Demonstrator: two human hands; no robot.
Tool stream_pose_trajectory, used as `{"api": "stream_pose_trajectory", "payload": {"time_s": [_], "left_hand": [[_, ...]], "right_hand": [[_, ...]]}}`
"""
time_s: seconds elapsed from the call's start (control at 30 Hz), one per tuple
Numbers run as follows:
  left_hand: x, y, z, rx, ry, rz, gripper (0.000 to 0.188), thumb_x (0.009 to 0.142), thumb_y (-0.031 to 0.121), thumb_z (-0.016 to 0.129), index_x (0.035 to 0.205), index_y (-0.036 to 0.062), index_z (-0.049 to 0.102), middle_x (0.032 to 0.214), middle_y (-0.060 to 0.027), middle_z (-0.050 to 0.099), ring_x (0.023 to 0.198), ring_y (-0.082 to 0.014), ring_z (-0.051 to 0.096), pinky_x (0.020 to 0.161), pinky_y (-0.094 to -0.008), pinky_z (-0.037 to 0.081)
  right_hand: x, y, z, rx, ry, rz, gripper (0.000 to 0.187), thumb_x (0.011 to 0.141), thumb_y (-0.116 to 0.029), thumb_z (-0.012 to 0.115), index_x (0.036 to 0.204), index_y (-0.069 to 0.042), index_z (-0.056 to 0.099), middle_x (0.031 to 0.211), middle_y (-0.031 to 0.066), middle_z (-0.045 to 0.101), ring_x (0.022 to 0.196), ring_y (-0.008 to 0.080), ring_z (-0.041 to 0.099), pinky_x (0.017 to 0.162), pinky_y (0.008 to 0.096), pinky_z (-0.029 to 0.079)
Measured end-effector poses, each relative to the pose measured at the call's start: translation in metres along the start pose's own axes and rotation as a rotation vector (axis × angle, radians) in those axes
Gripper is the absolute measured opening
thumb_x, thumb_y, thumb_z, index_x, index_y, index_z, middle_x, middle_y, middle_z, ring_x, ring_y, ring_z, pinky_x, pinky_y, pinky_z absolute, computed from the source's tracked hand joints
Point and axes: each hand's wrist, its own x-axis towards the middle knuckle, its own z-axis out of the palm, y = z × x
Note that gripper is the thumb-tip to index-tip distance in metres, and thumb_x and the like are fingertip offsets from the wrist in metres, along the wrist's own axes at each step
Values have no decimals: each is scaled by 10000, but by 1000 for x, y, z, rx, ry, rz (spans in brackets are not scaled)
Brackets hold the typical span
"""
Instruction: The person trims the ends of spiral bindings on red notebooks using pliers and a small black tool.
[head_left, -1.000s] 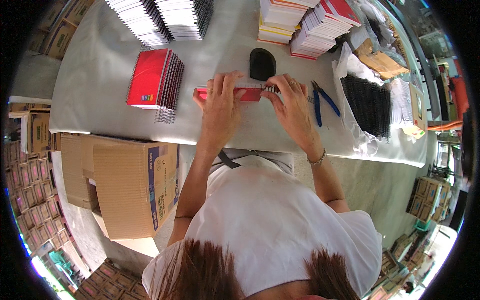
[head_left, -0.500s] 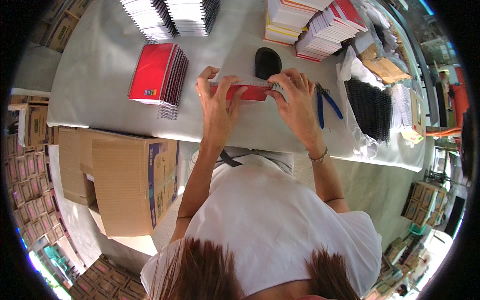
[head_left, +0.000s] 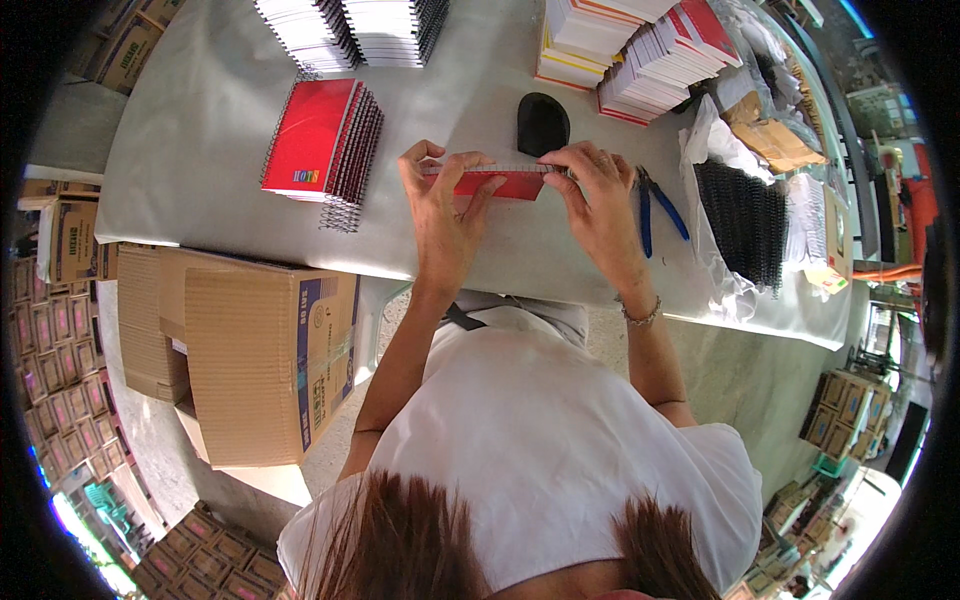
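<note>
A red-covered notebook (head_left: 512,187) is held on its edge, its perforated binding side facing up. My left hand (head_left: 443,215) grips it at the left end, thumb on the red cover and fingers behind. At the right end, my right hand (head_left: 598,205) has its thumb and fingers pinched at a dark wire spiral (head_left: 556,170) along that edge. How far the spiral runs through the holes is too small to tell. Just beyond the notebook lies a black rounded object (head_left: 543,124). Blue-handled pliers (head_left: 662,212) rest to the right of my right hand.
Spiral-bound red notebooks (head_left: 312,135) are stacked at left, with more bound stacks (head_left: 395,30) behind. Unbound stacks (head_left: 660,65) stand at back right. Black spirals (head_left: 742,222) lie in white wrapping at right. A cardboard box (head_left: 245,360) stands below the table's left front edge.
My right hand has closed in on the notebook's right end, and less of the spiral shows between its fingers. My left hand keeps its grip. The whole view has shifted slightly.
</note>
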Motion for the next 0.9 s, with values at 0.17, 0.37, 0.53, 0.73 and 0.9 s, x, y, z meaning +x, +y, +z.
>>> {"api": "stream_pose_trajectory", "payload": {"time_s": [0.17, 0.37, 0.53, 0.73, 0.9], "left_hand": [[-4, -2, 6, -20, 55, -5, 356, 808, 178, 834, 1111, 114, 658, 1221, -117, 428, 1132, -285, 455, 978, -417, 426], [-6, 1, 10, -103, 42, -54, 392, 837, 183, 807, 1132, 61, 578, 1198, -91, 564, 1142, -302, 422, 1021, -417, 365], [-2, -5, 8, -80, -29, -21, 370, 848, 163, 793, 1121, 50, 572, 1114, -91, 589, 1089, -296, 428, 979, -418, 374], [-6, -11, 10, -25, -16, 7, 381, 842, 101, 786, 1145, 71, 557, 1087, -153, 527, 1046, -325, 470, 904, -435, 425], [-7, -9, 9, -83, -20, -47, 378, 843, 122, 791, 1139, 70, 562, 1104, -146, 512, 1056, -316, 472, 915, -429, 428]], "right_hand": [[1, -5, 0, 10, -12, 21, 136, 943, -210, 649, 1049, -126, 646, 1012, 57, 612, 1026, 266, 575, 979, 467, 329], [-4, 0, 3, -107, -1, -47, 176, 926, -225, 670, 1075, -133, 650, 1038, 58, 609, 1040, 265, 572, 983, 474, 330], [-3, 4, 5, -101, 23, -60, 210, 880, -202, 718, 1069, -135, 655, 1045, 49, 618, 1024, 260, 572, 986, 465, 338], [-1, 1, 3, 32, 58, 26, 211, 837, -169, 754, 1030, -136, 676, 1033, 43, 627, 1030, 264, 572, 1005, 462, 335], [-1, -2, 6, -96, 83, -41, 169, 857, -188, 737, 1001, -127, 674, 1060, 47, 614, 1039, 275, 561, 1005, 478, 329]]}}
